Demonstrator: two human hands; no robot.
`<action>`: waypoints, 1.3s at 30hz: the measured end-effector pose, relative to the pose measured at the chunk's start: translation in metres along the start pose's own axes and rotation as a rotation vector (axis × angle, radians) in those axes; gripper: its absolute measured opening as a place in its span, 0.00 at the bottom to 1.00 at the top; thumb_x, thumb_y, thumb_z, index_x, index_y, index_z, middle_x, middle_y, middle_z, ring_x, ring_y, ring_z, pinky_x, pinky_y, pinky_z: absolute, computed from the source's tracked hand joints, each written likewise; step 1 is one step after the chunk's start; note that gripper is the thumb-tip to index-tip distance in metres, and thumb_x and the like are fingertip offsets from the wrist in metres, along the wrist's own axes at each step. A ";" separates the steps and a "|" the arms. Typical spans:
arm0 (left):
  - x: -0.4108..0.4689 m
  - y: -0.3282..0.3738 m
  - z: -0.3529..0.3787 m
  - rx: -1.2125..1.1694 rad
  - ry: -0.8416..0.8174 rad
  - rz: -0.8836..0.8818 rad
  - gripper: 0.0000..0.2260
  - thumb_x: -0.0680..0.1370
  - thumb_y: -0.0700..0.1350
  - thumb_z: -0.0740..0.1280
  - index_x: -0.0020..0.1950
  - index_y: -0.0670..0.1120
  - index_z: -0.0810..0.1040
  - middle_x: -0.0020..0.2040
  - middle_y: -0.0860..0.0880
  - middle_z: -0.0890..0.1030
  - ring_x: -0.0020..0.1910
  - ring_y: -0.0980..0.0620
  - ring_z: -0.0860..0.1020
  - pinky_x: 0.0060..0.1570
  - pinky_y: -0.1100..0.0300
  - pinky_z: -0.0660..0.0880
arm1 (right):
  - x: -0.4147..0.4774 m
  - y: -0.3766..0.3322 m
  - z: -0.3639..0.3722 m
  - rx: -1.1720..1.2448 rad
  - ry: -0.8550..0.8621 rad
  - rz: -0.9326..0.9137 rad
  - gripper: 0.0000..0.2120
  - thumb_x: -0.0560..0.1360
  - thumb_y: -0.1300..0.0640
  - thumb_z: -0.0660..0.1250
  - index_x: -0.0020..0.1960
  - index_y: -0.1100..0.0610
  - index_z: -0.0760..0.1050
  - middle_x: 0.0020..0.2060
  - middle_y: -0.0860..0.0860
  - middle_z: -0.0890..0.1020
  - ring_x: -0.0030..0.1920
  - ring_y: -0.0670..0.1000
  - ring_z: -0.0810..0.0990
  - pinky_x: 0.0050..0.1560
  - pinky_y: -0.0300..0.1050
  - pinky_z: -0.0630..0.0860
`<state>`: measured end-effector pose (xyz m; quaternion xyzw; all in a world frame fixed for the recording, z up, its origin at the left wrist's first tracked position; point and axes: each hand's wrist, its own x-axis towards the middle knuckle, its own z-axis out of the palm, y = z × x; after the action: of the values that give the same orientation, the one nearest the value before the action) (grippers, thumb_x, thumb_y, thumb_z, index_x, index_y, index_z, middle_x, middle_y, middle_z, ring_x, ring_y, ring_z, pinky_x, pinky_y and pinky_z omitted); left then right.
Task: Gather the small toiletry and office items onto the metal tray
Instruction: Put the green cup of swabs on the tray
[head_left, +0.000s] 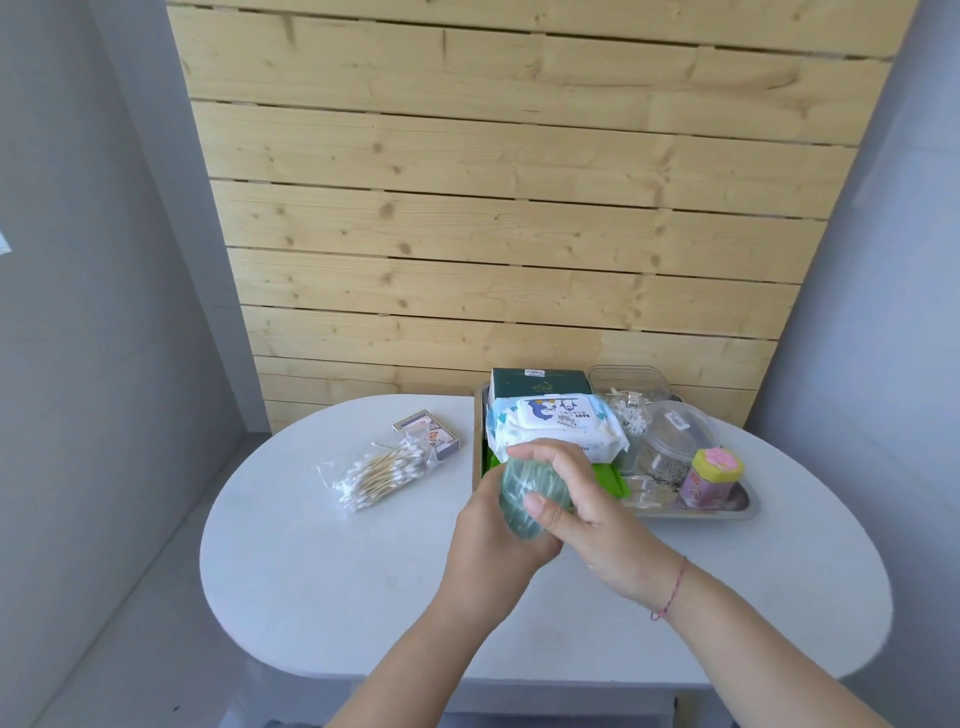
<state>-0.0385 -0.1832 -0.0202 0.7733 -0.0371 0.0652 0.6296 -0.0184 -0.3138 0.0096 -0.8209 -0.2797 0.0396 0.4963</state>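
Both hands hold a clear greenish round container (519, 491) just above the table, at the tray's near left corner. My left hand (488, 540) cups it from below and my right hand (576, 499) wraps over its top and side. The metal tray (727, 514) sits at the table's back right. On it are a pack of baby wipes (556, 423), a dark green box (540, 383), a green packet (610, 478), clear plastic tubs (670, 441) and a small jar with a yellow lid (711, 478). A bag of cotton swabs (379, 473) and a small card box (428, 431) lie on the table to the left.
The white oval table (322, 582) stands against a wooden slat wall (493, 208). Grey walls close in on both sides. Another clear lidded box (628, 382) stands at the tray's far edge.
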 end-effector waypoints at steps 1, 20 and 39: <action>-0.001 -0.003 0.004 -0.011 -0.006 0.006 0.23 0.67 0.40 0.74 0.60 0.51 0.74 0.48 0.53 0.83 0.48 0.57 0.82 0.42 0.65 0.78 | -0.003 0.002 0.004 -0.018 -0.004 -0.007 0.17 0.77 0.51 0.59 0.66 0.48 0.67 0.64 0.45 0.66 0.68 0.35 0.61 0.66 0.23 0.54; 0.022 0.016 0.117 0.014 -0.318 -0.068 0.38 0.74 0.39 0.67 0.77 0.53 0.49 0.65 0.54 0.60 0.67 0.56 0.64 0.65 0.64 0.65 | -0.016 0.065 -0.076 0.579 0.630 0.627 0.09 0.75 0.49 0.65 0.48 0.53 0.79 0.49 0.53 0.82 0.49 0.52 0.79 0.47 0.45 0.73; 0.040 0.023 0.098 -0.147 -0.259 -0.265 0.18 0.75 0.33 0.62 0.60 0.52 0.72 0.52 0.58 0.76 0.48 0.66 0.73 0.40 0.77 0.70 | 0.000 0.082 -0.066 0.390 0.832 0.694 0.11 0.60 0.54 0.64 0.39 0.59 0.74 0.40 0.61 0.79 0.42 0.61 0.76 0.42 0.51 0.69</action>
<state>0.0034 -0.2833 -0.0111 0.7252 -0.0204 -0.1211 0.6775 0.0389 -0.3949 -0.0259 -0.7044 0.2374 -0.0752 0.6647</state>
